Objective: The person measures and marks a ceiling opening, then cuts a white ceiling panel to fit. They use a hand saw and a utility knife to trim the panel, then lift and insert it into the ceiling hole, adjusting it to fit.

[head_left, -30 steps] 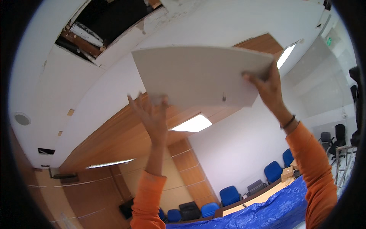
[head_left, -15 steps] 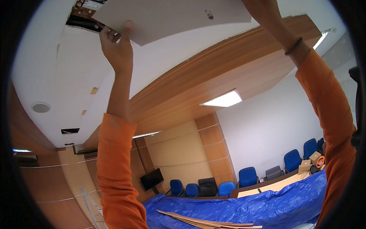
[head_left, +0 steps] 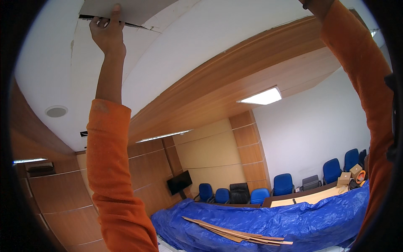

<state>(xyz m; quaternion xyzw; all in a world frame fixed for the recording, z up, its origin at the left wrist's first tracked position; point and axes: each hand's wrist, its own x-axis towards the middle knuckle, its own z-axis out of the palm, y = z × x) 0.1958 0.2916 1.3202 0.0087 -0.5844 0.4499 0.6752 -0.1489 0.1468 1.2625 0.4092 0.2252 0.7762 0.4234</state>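
The bare left hand [head_left: 108,37] is raised to the upper left of the view, its thumb pressed flat on the underside of a smooth, flat grey panel [head_left: 145,9] and its fingers curled at the panel's near edge, so it has hold of that edge. The panel lies up at the white ceiling [head_left: 168,56], partly cut off by the top of the view, with a thin dark gap [head_left: 133,25] along its near edge. The right arm, in an orange sleeve [head_left: 352,54], reaches up on the other side; its hand is beyond the top edge, so I cannot tell how far open it is or what it holds. Beneath the ceiling runs a curved beam clad in brown wood [head_left: 235,63]. Far below, a crumpled blue plastic sheet [head_left: 268,222] partly covers a pale wooden table [head_left: 312,201], long thin wooden strips [head_left: 235,233] lie on the sheet, and cardboard boxes [head_left: 344,179] stand near blue chairs [head_left: 283,184].
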